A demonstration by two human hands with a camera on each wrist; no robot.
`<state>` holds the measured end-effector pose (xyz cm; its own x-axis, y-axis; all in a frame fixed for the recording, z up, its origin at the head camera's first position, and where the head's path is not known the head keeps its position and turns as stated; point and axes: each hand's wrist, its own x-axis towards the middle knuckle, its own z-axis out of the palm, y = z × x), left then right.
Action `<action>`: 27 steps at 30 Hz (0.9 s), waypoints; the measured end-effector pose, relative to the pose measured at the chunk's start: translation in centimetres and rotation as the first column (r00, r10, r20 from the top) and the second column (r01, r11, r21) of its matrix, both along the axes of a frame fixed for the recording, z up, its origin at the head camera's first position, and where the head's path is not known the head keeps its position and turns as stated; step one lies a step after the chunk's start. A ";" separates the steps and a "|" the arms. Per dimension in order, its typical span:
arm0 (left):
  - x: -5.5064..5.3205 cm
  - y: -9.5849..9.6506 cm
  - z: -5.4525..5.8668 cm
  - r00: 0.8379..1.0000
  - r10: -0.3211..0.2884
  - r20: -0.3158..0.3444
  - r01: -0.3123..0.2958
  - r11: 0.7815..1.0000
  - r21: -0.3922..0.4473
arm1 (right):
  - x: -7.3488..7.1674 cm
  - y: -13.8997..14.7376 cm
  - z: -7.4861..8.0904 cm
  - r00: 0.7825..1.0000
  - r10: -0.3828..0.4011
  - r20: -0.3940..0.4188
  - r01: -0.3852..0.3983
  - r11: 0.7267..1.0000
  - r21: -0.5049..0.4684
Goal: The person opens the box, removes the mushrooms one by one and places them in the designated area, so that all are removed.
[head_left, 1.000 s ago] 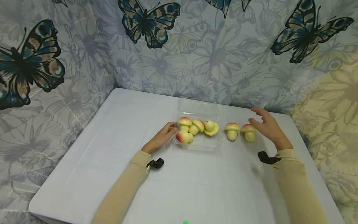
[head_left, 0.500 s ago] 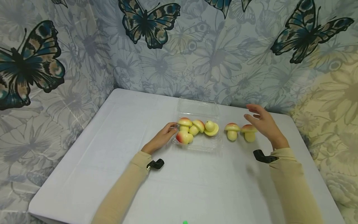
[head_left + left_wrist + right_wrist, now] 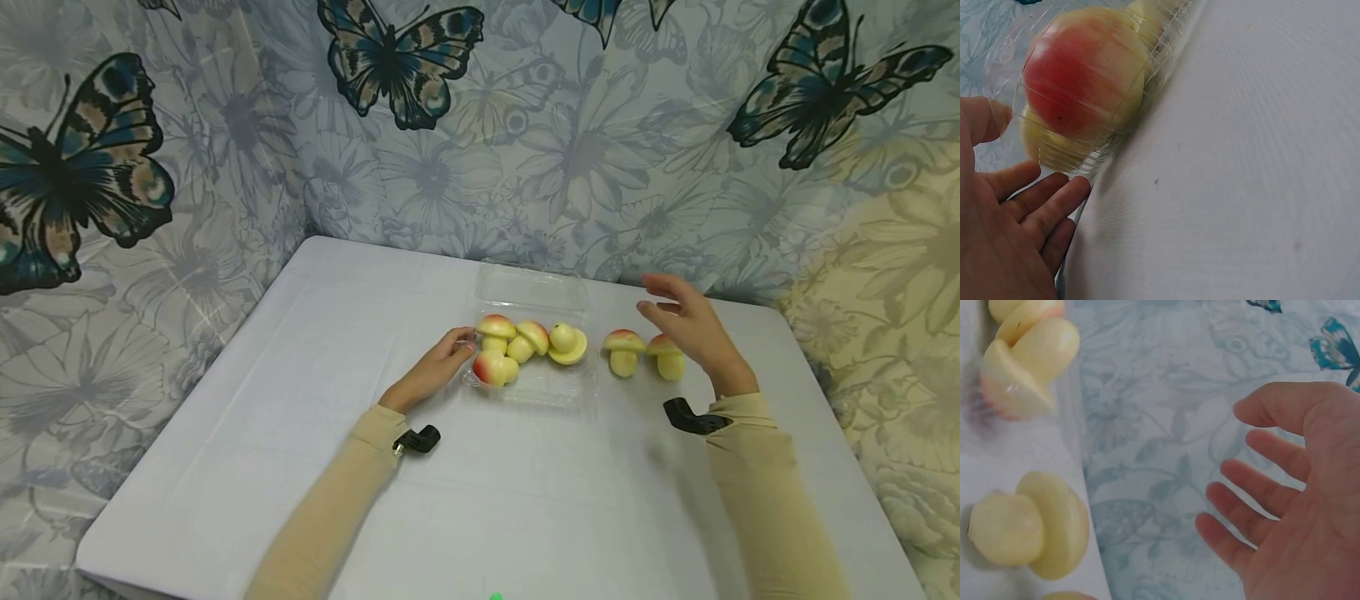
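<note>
My left hand is at the left side of a clear plastic clamshell box. In the left wrist view its fingers lie fairly straight against the ribbed wall, thumb apart near the rim. Several toy mushrooms, yellow with reddish caps, lie in the box; one toy mushroom shows large through the plastic. Right of the box, two more stand on the table: a nearer-box mushroom and a farther-right mushroom. Over the latter, partly covering it, my right hand hovers with fingers spread and nothing in it.
A white cloth covers the table. The box's lid is folded back toward the butterfly-patterned wall covering, which rises behind the table. A small green spot shows at the bottom edge.
My right hand has moved left and slightly farther back, over the farther-right mushroom toward the other one. My left hand, the box and the mushrooms have stayed in place.
</note>
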<state>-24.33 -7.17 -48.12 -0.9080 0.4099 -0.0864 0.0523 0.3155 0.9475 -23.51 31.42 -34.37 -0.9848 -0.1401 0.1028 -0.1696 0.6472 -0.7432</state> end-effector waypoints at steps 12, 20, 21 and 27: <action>0.1 0.0 0.1 1.000 0.003 -0.004 -0.003 1.000 0.001 | 0.0 -2.8 0.1 0.997 0.062 -0.047 -0.064 0.997 -0.050; 0.0 0.2 0.0 1.000 -0.006 -0.017 0.006 1.000 0.021 | 0.2 -4.3 0.3 0.997 0.073 0.012 -0.072 0.993 -0.093; 0.0 0.2 -0.1 1.000 -0.005 -0.017 0.005 1.000 0.019 | 0.2 -4.5 0.3 0.997 0.078 0.022 -0.075 0.992 -0.101; 0.1 0.0 -0.1 1.000 0.000 -0.013 0.000 1.000 0.009 | 0.3 -5.5 0.5 0.994 0.112 0.013 -0.110 0.990 -0.093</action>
